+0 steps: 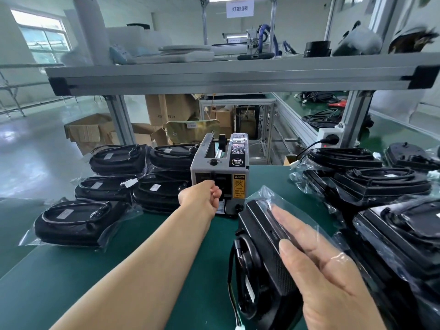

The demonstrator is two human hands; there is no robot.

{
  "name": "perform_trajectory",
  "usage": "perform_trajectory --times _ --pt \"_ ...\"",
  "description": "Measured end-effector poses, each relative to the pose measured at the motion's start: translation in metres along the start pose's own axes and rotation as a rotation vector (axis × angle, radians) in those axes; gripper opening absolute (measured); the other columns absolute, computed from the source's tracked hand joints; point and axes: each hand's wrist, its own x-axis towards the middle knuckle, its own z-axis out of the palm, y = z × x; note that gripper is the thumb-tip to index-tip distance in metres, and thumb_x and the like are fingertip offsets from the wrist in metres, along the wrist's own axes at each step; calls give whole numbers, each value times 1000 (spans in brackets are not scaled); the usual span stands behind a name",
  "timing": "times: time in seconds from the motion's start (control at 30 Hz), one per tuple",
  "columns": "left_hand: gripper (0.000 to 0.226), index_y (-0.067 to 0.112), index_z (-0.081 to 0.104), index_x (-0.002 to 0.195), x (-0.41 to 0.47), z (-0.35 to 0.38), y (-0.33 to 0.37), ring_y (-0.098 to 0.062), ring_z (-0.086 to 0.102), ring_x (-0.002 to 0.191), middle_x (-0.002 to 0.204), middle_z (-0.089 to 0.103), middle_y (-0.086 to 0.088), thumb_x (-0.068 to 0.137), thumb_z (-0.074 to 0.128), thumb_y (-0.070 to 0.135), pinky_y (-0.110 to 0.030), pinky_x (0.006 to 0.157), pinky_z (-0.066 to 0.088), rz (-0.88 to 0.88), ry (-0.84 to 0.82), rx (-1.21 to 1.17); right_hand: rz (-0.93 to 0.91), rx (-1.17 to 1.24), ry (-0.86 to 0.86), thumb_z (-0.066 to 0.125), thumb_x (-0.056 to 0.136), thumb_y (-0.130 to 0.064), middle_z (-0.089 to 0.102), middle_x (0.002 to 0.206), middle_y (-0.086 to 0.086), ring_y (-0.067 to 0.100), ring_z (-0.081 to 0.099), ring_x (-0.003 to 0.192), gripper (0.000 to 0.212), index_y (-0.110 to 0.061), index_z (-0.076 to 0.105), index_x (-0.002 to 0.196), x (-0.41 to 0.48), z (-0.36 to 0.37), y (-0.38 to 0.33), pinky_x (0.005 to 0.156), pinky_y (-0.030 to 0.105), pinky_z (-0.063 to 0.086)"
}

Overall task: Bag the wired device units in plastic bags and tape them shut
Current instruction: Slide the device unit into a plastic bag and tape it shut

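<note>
A white paper sign (240,8) hanging above the upper shelf reads 灯罩组装. On the grey boxy tape dispenser (202,171), a yellow warning label (239,188) is headed CAUTION (its smaller print is too fine to read) and a black sticker (236,161) says SEMI. A brown cardboard carton (166,108) behind it shows 75 and 40 CM.

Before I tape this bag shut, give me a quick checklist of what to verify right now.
1. Unit in the plastic bag: ok.
2. Right hand flat on the unit, steadying it: ok.
3. Bag flap folded down: not ok, it sticks up loose at the far end.
4. Cable fully inside the bag: cannot tell.
5. Left hand at the tape dispenser outlet: ok.
6. Tape in the left hand's grip: cannot tell, none visible.
</note>
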Motion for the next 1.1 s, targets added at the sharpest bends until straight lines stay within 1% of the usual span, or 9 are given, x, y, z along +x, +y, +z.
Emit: perform_trajectory --times 0.1,0.17,0.2,0.3,0.37,0.43,0.63,0.83,1.1 --pt "22 11 51 69 -6 1 -1 -4 41 27 39 49 4 87 59 3 -11 34 30 56 58 -61 13 -51 -10 64 90 -29 64 62 -26 -11 58 64 42 -64 61 113 -4 3 0 85 6 45" --pt "17 11 56 71 -23 -2 -2 -3 41 31 42 50 6 85 62 3 -15 35 31 161 49 -73 -7 -39 18 62 92 -26 76 91 -21 -11 66 84 44 -64 60 115 -8 4 1 95 19 44" --pt "16 12 59 71 -34 -9 -2 -3 42 35 45 51 6 84 64 5 -16 36 33 216 -7 -65 -11 -35 46 58 88 -31 74 107 -12 -9 68 94 43 -64 60 114 -10 2 3 93 17 44" --pt "24 18 68 63 -85 -42 3 -5 47 46 57 54 4 86 68 11 -16 44 41 405 -367 24 13 -92 95 53 98 -46 63 116 2 4 59 107 26 -64 61 115 -15 0 6 90 8 44" --pt "23 20 68 59 -126 -66 4 -8 49 54 61 56 3 82 71 21 -17 50 44 515 -639 143 17 -49 103 49 93 -46 70 119 -18 1 62 117 31 -58 63 118 -17 -2 10 104 29 43" --pt "21 19 67 61 -160 -81 1 -9 49 59 62 56 3 74 74 34 -16 56 45 591 -777 302 14 -35 167 50 88 -45 67 122 -27 -2 57 123 35 -56 64 118 -18 0 12 109 39 40" --pt "25 16 72 68 -176 -83 -13 -11 61 71 73 68 -3 64 79 40 -18 71 50 683 -675 561 -4 33 141 45 88 -42 65 123 -29 -8 56 122 42 -47 61 127 -19 10 14 110 35 39" --pt "14 13 73 65 -171 -77 -11 -14 59 55 62 66 -5 67 77 27 -22 56 49 615 -712 568 -11 55 106 42 89 -35 64 124 -31 -12 55 121 45 -39 58 131 -19 18 17 108 25 40" --pt "15 13 73 65 -168 -78 -6 -17 60 54 61 67 -8 68 77 27 -23 57 49 611 -750 628 -54 53 112 42 90 -35 63 125 -32 -10 54 123 42 -40 59 128 -18 19 20 109 21 40"
